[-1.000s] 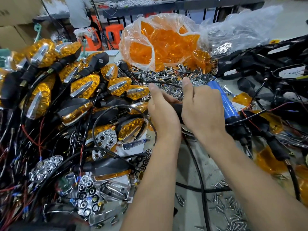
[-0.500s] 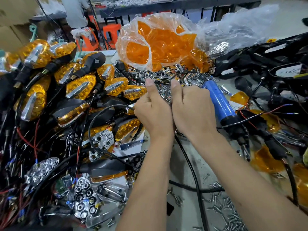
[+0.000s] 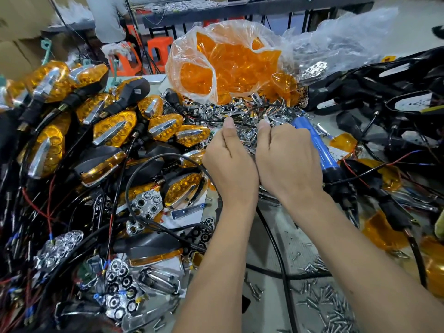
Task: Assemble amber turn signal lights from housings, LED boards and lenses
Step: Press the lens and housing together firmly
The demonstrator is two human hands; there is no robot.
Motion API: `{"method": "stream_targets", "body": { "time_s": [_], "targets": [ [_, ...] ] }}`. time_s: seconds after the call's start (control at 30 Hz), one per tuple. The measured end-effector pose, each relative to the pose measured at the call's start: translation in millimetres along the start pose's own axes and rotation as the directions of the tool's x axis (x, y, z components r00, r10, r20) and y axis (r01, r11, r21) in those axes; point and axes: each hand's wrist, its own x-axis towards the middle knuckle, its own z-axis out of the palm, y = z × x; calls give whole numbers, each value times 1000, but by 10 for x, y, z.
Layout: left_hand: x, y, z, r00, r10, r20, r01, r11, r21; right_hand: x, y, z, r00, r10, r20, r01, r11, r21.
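Across the left half of the grey worktable [image 3: 269, 239] sprawls a heap of finished amber turn signal lights [image 3: 113, 131] with chrome fins, black stalks and tangled black and red wires. At the far centre sits a crumpled clear plastic bag of loose amber lenses [image 3: 223, 66], and to the far right lies a pile of black plastic housings [image 3: 394, 92] with their leads. Just in front of the bag spreads a mound of small chrome trim pieces [image 3: 242, 111]. Right of centre a blue-handled electric screwdriver [image 3: 319, 147] lies on the table, just beside the right hand [image 3: 288, 162]. Both hands meet side by side at the centre, backs up, fingers curled down out of sight over the near edge of the chrome mound; the left hand [image 3: 230, 164] has its thumb raised, and a thin black wire loops up between the thumbs. What either hand grips, if anything, I cannot tell. Near right, small silver screws [image 3: 331, 306] lie scattered on the table.
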Motion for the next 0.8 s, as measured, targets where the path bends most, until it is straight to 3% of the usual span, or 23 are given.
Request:
{"method": "stream_targets", "body": {
  "time_s": [0.2,0.3,0.4,0.63,0.8],
  "targets": [
    [-21,29,-8,998,-54,-25,53,998,-18,27,-4,6,997,-36,-63,33,998,-47],
    [-27,36,-2,985,-148,88,147,989,22,13,-12,9,988,-74,-137,73,997,-12],
    [-27,53,-2,975,-130,178,124,991,48,34,19,7,982,-51,-184,64,996,66],
    [0,-5,-9,998,-58,3,57,992,110,21,29,35,988,-127,-90,126,992,-24],
    [-21,37,13,999,-11,41,8,997,70,22,61,3,981,-101,-163,105,994,15]
  ]
}}
